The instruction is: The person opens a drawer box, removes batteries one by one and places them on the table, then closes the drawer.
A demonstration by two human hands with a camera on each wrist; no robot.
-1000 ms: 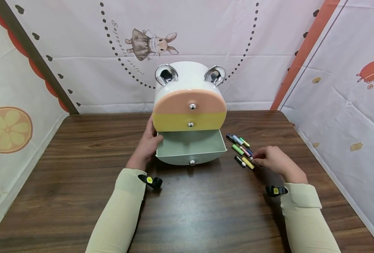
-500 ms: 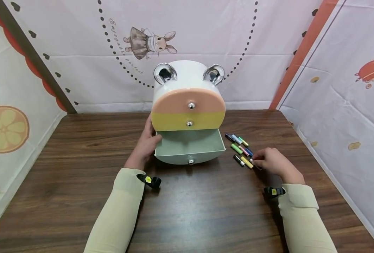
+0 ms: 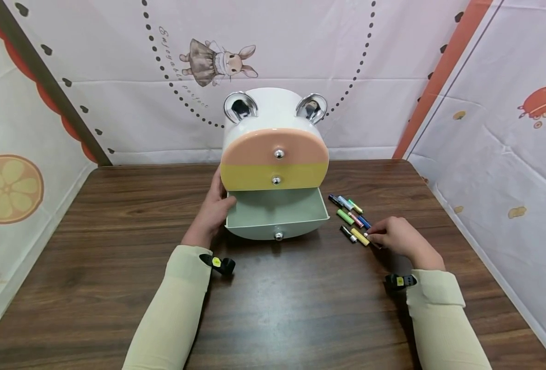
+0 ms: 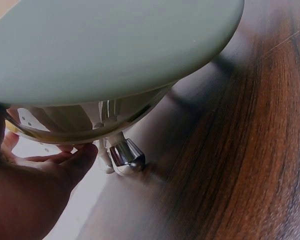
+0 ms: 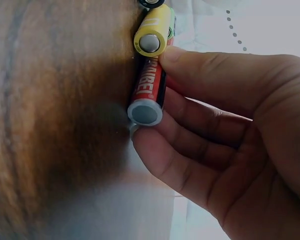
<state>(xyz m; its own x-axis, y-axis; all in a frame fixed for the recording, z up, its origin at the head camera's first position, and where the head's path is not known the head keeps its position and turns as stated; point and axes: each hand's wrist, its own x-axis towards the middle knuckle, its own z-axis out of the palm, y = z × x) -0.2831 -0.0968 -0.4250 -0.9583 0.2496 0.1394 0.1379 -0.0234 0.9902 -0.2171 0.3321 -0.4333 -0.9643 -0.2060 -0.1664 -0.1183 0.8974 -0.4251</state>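
Fingertips (image 5: 177,55) of the right hand (image 3: 399,239) pinch a red-and-black battery (image 5: 149,92) lettered "DURACEL"; a yellow battery (image 5: 152,35) lies just beyond, more batteries (image 3: 349,208) past it. Left hand (image 3: 212,213), fingers straight, presses the organizer (image 3: 273,139) beside its open green drawer (image 3: 277,213), on the wooden table (image 3: 273,308).

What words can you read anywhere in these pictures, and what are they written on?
"Enjoyable perfect" (roughly; small curly script, hard to read) on the back cloth, beside the rabbit drawing.
"...URE!" in white letters, start hidden, on the red battery pinched by the right hand.
Prints on the other batteries are too small to read.
The drawer box shows no writing.
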